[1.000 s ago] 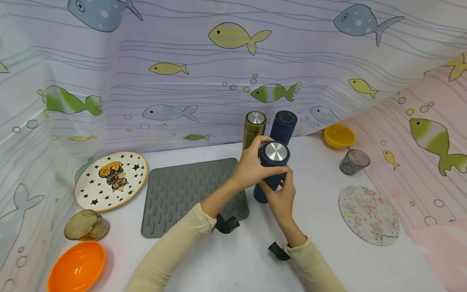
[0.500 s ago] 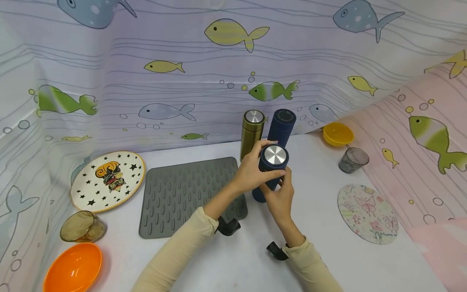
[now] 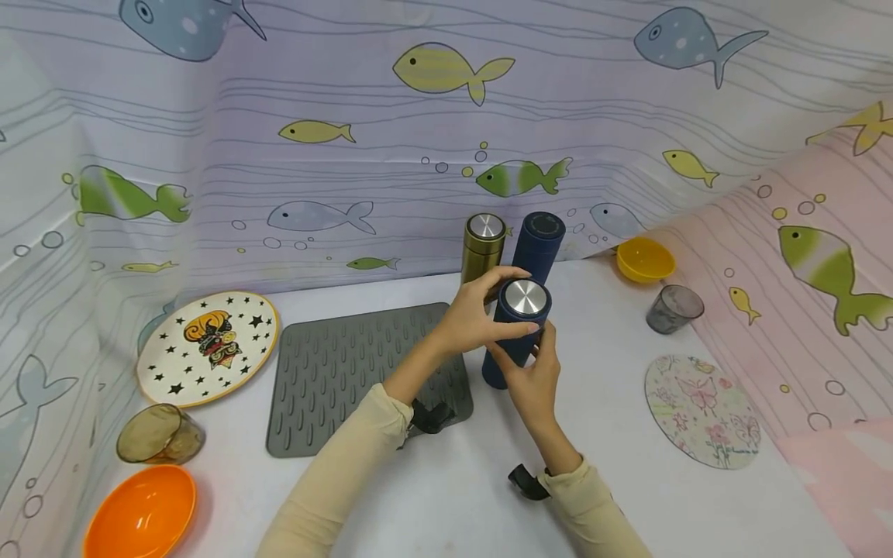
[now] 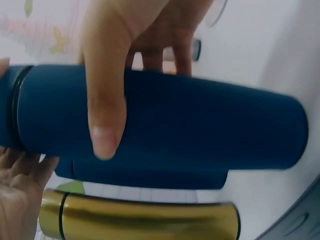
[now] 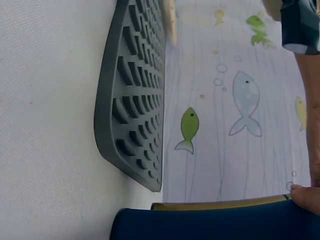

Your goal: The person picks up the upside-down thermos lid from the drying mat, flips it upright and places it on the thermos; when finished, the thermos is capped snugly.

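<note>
A dark blue thermos (image 3: 497,373) with a silver-topped lid (image 3: 525,297) stands between both hands. My left hand (image 3: 469,318) curls round its upper end, thumb across the front just under the lid top. Lower down, my right hand (image 3: 536,384) grips the body. The left wrist view shows the right thumb (image 4: 106,110) lying across the blue thermos (image 4: 210,122), while left-hand fingers (image 4: 35,172) are at the lid seam. Close behind are a gold thermos (image 3: 483,256) and another blue thermos (image 3: 539,246), partly hidden by the front one.
A grey ridged mat (image 3: 363,372) lies left of the thermoses. Farther left are a star-patterned plate (image 3: 174,349), a brown cup (image 3: 160,434) and an orange bowl (image 3: 143,511). On the right are a yellow bowl (image 3: 645,261), a grey cup (image 3: 674,310) and a round floral mat (image 3: 701,411).
My left hand has shifted slightly left and turned a little round the thermos top. The right hand keeps its grip, and the thermos stays in nearly the same place.
</note>
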Available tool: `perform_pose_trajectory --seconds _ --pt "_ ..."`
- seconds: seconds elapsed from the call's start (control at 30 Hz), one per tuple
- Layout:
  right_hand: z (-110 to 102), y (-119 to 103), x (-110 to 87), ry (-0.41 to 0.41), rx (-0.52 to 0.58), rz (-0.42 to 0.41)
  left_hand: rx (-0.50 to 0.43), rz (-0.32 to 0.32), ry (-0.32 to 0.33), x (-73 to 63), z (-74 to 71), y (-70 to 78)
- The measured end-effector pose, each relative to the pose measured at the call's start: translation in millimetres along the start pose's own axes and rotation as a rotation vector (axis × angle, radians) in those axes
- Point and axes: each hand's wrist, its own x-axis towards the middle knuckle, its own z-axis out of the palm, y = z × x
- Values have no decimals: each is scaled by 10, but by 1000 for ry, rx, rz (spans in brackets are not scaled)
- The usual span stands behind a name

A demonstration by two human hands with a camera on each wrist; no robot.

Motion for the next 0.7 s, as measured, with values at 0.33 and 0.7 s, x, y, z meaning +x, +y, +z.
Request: perform_pose_trajectory --seconds 0.33,0.7 --pt "5 0 -2 1 -8 -6 -13 -28 -8 18 40 -2" --pt "4 3 -12 -8 8 -17 -111 -53 -132 40 -19 -5"
